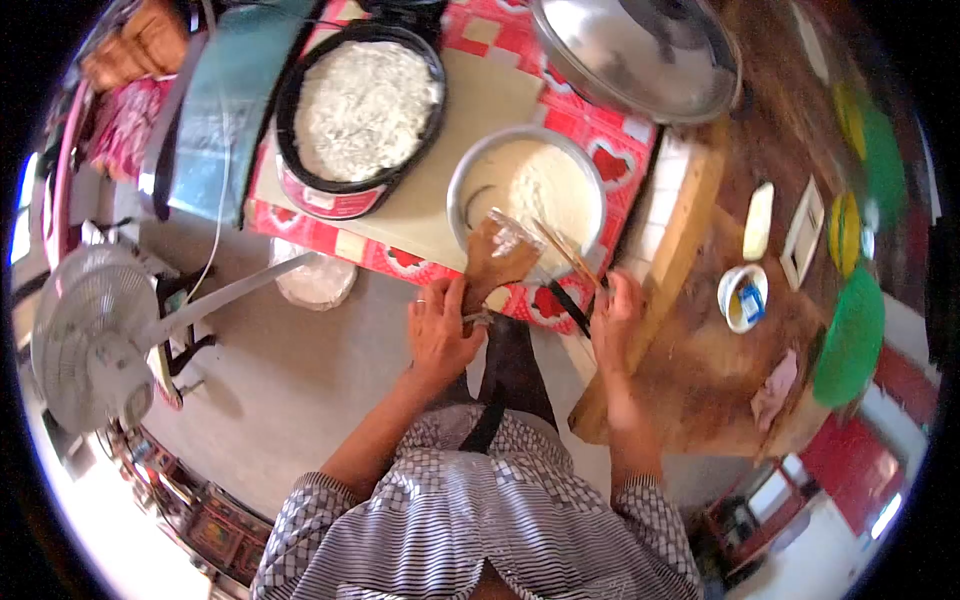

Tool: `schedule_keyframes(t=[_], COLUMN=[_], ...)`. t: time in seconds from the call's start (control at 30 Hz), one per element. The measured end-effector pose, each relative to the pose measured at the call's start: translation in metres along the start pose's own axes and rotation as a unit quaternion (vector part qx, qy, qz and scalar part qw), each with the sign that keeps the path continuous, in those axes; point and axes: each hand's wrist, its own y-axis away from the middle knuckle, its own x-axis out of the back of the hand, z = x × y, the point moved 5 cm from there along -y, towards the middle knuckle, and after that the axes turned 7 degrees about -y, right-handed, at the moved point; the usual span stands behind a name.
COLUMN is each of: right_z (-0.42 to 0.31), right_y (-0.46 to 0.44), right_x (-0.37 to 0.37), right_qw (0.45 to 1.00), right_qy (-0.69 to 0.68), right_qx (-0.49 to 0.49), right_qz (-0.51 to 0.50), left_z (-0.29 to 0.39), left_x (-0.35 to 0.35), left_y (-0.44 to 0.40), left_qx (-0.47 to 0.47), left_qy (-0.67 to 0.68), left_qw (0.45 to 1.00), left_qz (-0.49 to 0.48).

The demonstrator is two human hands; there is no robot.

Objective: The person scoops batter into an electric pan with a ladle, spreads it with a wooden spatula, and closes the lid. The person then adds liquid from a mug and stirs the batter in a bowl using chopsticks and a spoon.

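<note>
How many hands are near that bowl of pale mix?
2: the left hand holding the wooden spatula, and the right hand by the thin sticks. I see no others.

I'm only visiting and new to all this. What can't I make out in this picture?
In the head view:
Left hand's grip on the wooden spatula: the back of the hand hides the palm.
Bottom of the metal bowl: covered by pale mixture.
Top of the large round metal piece: cut off by the upper edge.
Print on the blue packet: too small and blurred.
</note>
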Motion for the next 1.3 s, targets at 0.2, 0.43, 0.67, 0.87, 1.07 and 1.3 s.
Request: schedule_keyframes(t=[0.2,0.43,0.67,0.87,1.07,1.3], right_z=[-0.039,-0.029,-0.065,-0.198,-0.302,-0.416], right_y=[0.031,0.079,0.147,0.273,0.404,0.479], right_x=[-0.021,-0.061,-0.135,-0.203,-0.282,-0.387], right_qw=[0.942,0.957,0.897,0.822,0.736,0.698], right_qy=[-0.296,-0.122,-0.107,-0.082,-0.099,-0.058], right_qx=[-0.115,0.100,0.159,0.277,0.323,0.313], right_qz=[-0.106,-0.244,-0.399,-0.490,-0.587,-0.642], left_z=[0.010,0.022,-0.050,-0.159,-0.259,-0.387], left_x=[0.009,0.046,0.091,0.150,0.216,0.273], left_y=[0.008,0.051,0.169,0.340,0.501,0.605], left_qx=[0.075,0.084,0.145,0.256,0.393,0.483], left_qy=[0.030,0.124,0.161,0.099,0.011,-0.010], left_qw=[0.997,0.975,0.956,0.932,0.854,0.773], left_qz=[-0.005,0.163,0.199,0.236,0.342,0.411])
